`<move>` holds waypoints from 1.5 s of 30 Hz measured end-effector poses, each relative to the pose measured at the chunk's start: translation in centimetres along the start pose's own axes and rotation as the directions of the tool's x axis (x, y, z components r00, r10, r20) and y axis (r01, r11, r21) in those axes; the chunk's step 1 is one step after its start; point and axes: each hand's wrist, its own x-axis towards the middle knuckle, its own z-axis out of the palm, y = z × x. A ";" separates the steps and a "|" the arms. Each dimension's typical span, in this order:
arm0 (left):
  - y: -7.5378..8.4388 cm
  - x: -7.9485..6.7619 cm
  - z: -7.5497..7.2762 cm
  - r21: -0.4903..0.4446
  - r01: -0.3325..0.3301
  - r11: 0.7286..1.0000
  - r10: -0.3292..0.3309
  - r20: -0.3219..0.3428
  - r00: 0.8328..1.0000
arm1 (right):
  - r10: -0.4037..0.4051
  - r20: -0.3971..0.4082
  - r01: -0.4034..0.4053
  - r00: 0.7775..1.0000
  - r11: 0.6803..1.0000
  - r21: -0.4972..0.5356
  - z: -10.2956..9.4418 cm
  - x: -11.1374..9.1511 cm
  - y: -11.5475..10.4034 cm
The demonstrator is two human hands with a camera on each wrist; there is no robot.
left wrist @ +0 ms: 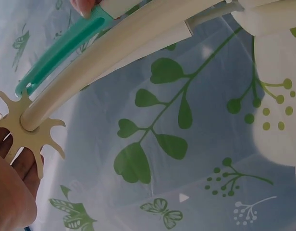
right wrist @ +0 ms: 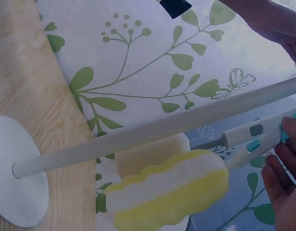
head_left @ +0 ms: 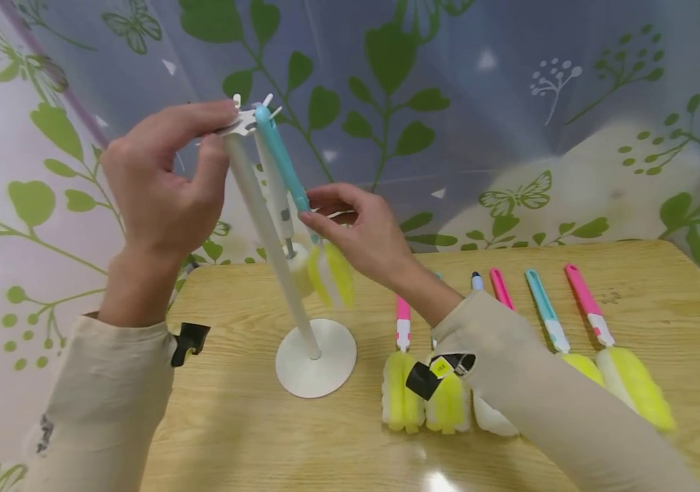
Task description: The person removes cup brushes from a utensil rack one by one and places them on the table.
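My left hand (head_left: pixel 168 174) grips the hooked top (left wrist: pixel 30 127) of a white stand (head_left: pixel 270 239), index finger above and thumb below. A cleaning brush with a teal handle (head_left: pixel 282 160) and a yellow-and-white sponge head (right wrist: pixel 172 192) hangs at an angle, its handle's holed end at one hook. My right hand (head_left: pixel 365 232) pinches that handle low down, just above the sponge. Behind it a second brush, with a white handle (head_left: pixel 273 184) and a pale sponge head (right wrist: pixel 150 156), hangs from the stand. The stand's pole leans in the head view, and its round base (head_left: pixel 325 372) is on the table.
On the wooden table (head_left: pixel 221 410), right of the base, lie several more sponge brushes, among them a pink one (head_left: pixel 403 389) and a teal-and-white one (head_left: pixel 547 311). My right sleeve (head_left: pixel 528 376) covers part of them. A leaf-patterned curtain (head_left: pixel 479 137) hangs behind the table.
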 end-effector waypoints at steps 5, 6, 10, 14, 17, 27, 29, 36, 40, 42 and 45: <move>0.3 0.0 0.3 0.023 -0.023 0.999 0.023 0.012 1.000 | 0.002 -0.006 -0.002 1.000 1.000 0.017 0.3 -0.1 -0.1; 0.3 0.0 0.3 0.028 -0.026 0.999 0.025 0.014 1.000 | 0.002 -0.006 -0.002 1.000 1.000 0.022 0.3 -0.1 -0.2; 0.4 0.0 0.4 0.040 -0.025 0.999 0.025 0.012 1.000 | -0.014 -0.021 0.015 1.000 1.000 0.025 0.4 -0.2 -0.2; 0.5 0.0 0.6 0.051 -0.022 0.998 0.023 -0.011 1.000 | -0.035 -0.034 0.036 0.999 0.999 0.027 0.4 -0.1 -0.1; 0.6 0.1 0.7 0.063 -0.022 0.998 0.023 -0.013 1.000 | -0.059 -0.044 0.060 0.997 0.998 0.033 0.1 -0.1 -0.1; 1.3 0.2 0.4 0.261 -0.009 0.965 -0.001 0.040 0.999 | -0.134 -0.116 0.141 0.984 0.989 0.053 -2.7 -0.8 -0.6; 1.5 0.1 0.5 0.289 -0.010 0.957 -0.001 0.037 0.999 | -0.157 -0.131 0.164 0.979 0.985 0.046 -3.6 -1.1 -0.4; 2.0 0.1 0.7 0.425 -0.054 0.904 0.038 0.045 0.998 | -0.140 -0.210 0.149 0.968 0.988 0.028 -8.7 -2.0 -0.1; 2.3 0.3 1.0 0.481 -0.061 0.874 0.024 0.082 0.996 | -0.082 -0.278 0.065 0.957 0.995 -0.072 -13.1 -3.0 0.1; 2.3 0.4 1.0 0.508 -0.061 0.859 0.016 0.092 0.996 | -0.065 -0.320 0.021 0.945 0.990 -0.139 -15.4 -3.6 0.3; 2.5 0.4 1.1 0.532 -0.048 0.846 0.007 0.078 0.997 | -0.047 -0.374 -0.041 0.926 0.974 -0.225 -18.8 -4.9 0.7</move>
